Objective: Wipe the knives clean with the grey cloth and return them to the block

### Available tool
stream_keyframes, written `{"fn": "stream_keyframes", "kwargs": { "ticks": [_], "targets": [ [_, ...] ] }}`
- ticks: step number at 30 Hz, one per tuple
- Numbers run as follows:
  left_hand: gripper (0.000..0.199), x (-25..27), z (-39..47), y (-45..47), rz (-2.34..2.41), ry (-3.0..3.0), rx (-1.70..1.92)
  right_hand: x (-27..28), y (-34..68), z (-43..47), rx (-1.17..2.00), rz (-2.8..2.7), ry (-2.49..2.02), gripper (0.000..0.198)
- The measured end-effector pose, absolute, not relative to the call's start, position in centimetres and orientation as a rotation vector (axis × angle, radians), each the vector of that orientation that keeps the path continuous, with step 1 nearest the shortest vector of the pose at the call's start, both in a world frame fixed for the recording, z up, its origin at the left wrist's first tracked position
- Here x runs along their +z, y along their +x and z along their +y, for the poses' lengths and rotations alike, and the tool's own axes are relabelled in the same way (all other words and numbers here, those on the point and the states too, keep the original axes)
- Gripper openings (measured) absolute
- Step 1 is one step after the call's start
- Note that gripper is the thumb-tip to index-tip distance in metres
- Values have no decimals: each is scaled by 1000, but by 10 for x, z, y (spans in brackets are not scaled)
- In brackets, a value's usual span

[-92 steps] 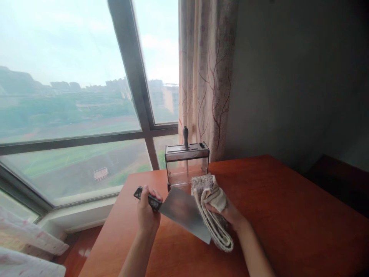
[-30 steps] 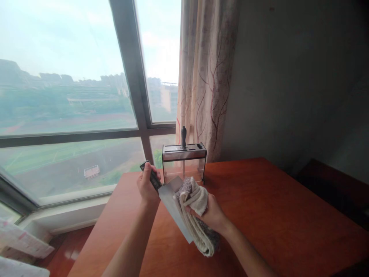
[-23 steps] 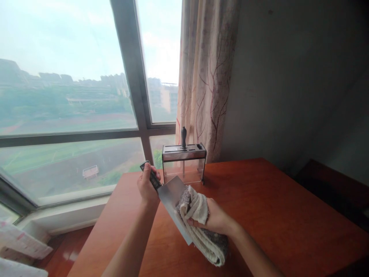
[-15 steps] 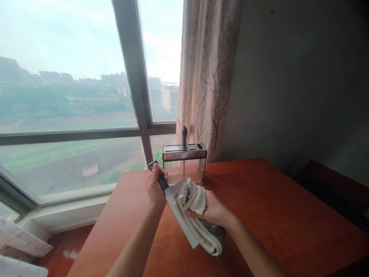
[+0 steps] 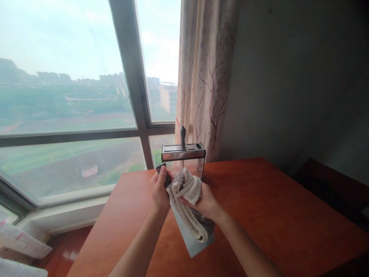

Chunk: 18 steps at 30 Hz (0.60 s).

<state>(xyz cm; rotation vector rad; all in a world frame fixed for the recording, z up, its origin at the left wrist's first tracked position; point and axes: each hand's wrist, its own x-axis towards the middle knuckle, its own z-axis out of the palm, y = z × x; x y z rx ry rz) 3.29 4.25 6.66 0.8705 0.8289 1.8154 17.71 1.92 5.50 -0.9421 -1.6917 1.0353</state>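
A cleaver (image 5: 184, 234) points its broad blade toward me over the table, its black handle wrapped by my closed left hand (image 5: 160, 188). Bunched in my right hand (image 5: 208, 202) is a folded grey and white towel (image 5: 191, 188), pressed against the blade near the handle. The towel covers the upper part of the blade, while the lower end shows below it. Behind both hands stands a knife block (image 5: 183, 152) with clear sides and a slotted top. One dark-handled tool (image 5: 183, 137) sticks up from its slots.
The reddish wooden table (image 5: 248, 215) spreads under my hands. A large window (image 5: 72, 134) lies to the left, with a patterned curtain (image 5: 207, 77) beside it. Dark wall (image 5: 288, 84) rises on the right.
The towel has slid up the blade toward the handle, baring more of the lower end. My hands are closer together, the left having moved slightly right.
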Motion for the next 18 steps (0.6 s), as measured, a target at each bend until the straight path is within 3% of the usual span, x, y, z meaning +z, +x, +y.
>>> {"fn": "stream_keyframes", "kwargs": {
  "ticks": [10,18],
  "targets": [
    [33,81,50,2,861,784,1929,16,180,-4,1206,-1576,-927,44],
    [33,82,55,-7,879,664,2034,21,202,-16,1265,-1698,-913,43]
  ]
}}
